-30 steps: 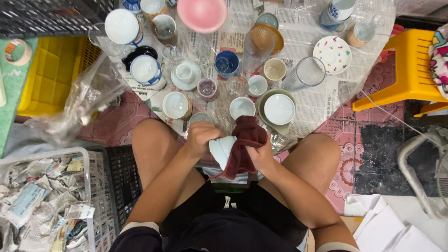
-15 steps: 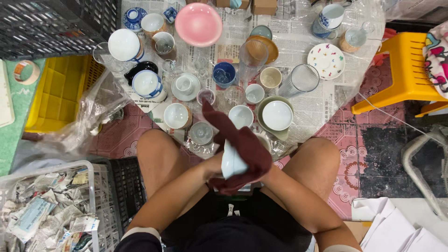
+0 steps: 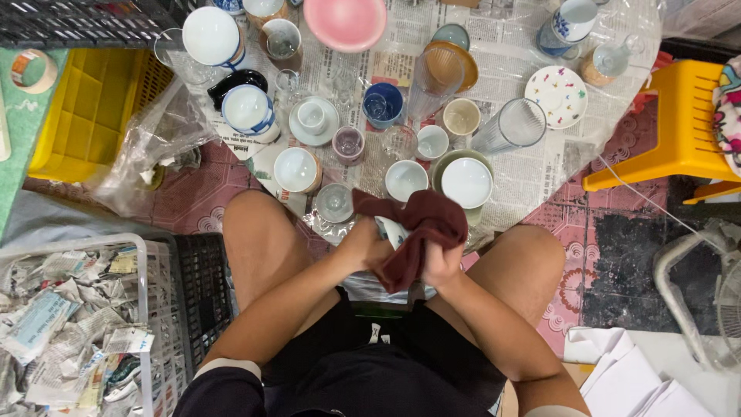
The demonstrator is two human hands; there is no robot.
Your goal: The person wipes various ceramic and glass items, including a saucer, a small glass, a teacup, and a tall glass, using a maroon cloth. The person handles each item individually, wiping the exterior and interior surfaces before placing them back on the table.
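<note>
Over newspaper (image 3: 532, 166), both hands grip a cloth-wrapped white cup (image 3: 391, 232) between them.

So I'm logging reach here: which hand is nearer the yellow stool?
Right. The right hand, wrapped in the maroon cloth, sits on the side toward the yellow stool. The left hand grips the white cup just beyond it, farther from the stool.

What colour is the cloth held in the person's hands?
Dark maroon; the cloth shows best in the head view.
</note>
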